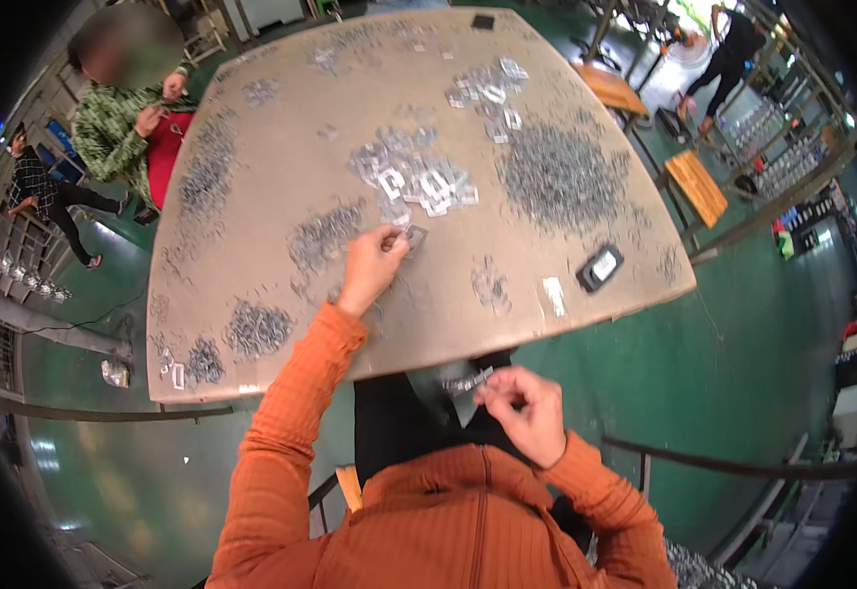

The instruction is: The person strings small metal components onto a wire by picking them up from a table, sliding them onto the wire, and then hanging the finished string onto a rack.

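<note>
Over the middle of the table, my left hand [374, 267] is closed in a pinch. At its fingertips is a small flat grey piece [415, 237], its kind too small to tell. Just beyond it lies a heap of see-through, rectangular frame-like pieces [435, 188]. To its left spreads a pile of small grey pieces [325, 236]. In front of the table edge, above my lap, my right hand [531, 412] is closed with thumb and fingers on a small see-through plastic bag [466, 401]. Dark and silvery bits show at the bag's top.
A large heap of small metal pieces [561, 177] covers the table's right side. A black device [600, 268] lies near the right front edge. More piles [257, 329] sit at the front left. Across the left edge, a person in green camouflage [114, 133] handles small parts.
</note>
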The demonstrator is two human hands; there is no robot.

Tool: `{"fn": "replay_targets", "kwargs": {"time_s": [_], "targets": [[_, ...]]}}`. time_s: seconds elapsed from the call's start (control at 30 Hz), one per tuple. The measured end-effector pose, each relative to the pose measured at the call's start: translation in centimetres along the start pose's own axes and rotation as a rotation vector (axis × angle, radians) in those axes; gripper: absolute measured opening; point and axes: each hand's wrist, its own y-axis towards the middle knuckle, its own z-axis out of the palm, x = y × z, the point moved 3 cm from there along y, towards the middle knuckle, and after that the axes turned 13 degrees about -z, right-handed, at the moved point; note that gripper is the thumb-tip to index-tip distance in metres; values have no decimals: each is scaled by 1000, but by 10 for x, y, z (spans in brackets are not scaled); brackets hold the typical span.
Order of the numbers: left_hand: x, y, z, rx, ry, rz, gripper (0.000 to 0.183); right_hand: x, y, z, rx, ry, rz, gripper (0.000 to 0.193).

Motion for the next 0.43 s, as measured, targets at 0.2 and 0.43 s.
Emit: {"fn": "replay_targets", "kwargs": {"time_s": [0.2,0.43], "targets": [[-36,-114,7,314,-590,-191,12,1,-1,4,-53,6,-10,9],[-46,-149,2,347,-573,-179,13,-5,-2,5,-72,17,25,8]]}}
